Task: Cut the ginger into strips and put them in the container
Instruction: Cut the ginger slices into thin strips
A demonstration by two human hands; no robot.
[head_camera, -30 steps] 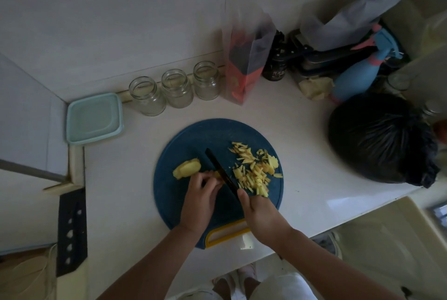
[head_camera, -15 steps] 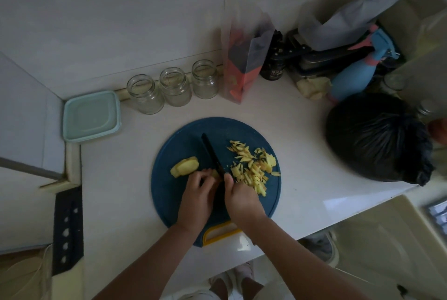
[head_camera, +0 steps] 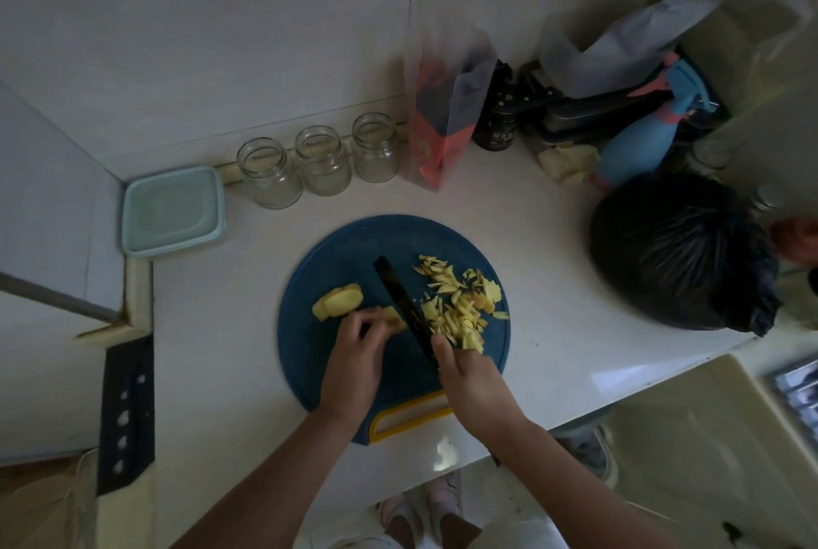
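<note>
Slicing is well under way: your left hand (head_camera: 354,362) pins a small ginger piece (head_camera: 393,318) near the middle of the cutting board (head_camera: 354,247), fingers curled onto it. Your right hand (head_camera: 469,380) grips the black knife (head_camera: 400,305), with the blade just beside that piece. A heap of strips (head_camera: 460,305) lies toward the board's right edge; one uncut chunk (head_camera: 337,302) waits toward its left edge. I'd judge the cutting past halfway, with nothing yet moved to the teal container (head_camera: 172,212), apparently lidded, at the far left corner of the counter (head_camera: 553,282)
</note>
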